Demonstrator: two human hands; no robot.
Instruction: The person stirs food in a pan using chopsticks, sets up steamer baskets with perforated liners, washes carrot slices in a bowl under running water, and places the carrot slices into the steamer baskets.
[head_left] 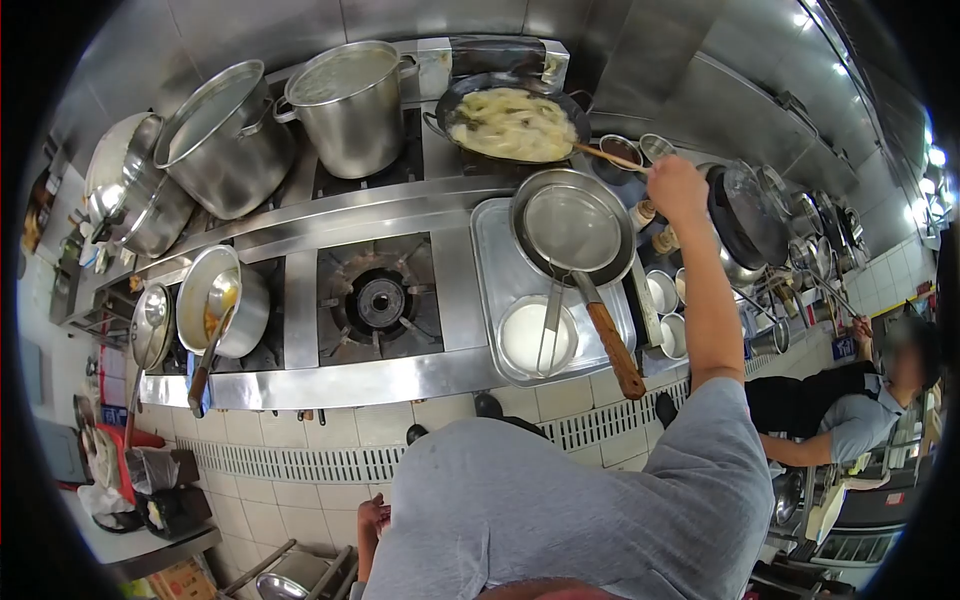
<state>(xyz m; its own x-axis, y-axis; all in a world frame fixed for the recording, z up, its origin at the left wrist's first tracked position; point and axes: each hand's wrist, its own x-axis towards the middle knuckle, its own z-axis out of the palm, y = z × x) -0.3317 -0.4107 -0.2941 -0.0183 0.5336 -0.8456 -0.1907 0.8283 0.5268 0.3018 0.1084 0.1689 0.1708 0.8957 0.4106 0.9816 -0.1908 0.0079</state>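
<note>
My right hand [677, 188] is closed around the end of a long thin wooden stick [612, 158]. The stick's far end reaches the right side of a black wok [513, 118] full of pale yellow food in bubbling oil. Low beside my body hangs my left hand [373, 515], away from the stove; its fingers look partly curled, and too small to read clearly. In front of my right arm, a round strainer [572, 230] rests over a pan with a wooden handle [612, 345], on a metal tray [490, 290] beside a white bowl [538, 335].
Tall steel pots [350, 115] stand along the back left. A saucepan with a ladle [222, 300] sits left of a bare burner [380, 300]. Small bowls [661, 292] and a black pan [750, 215] lie to the right. A co-worker [850, 410] stands at the far right.
</note>
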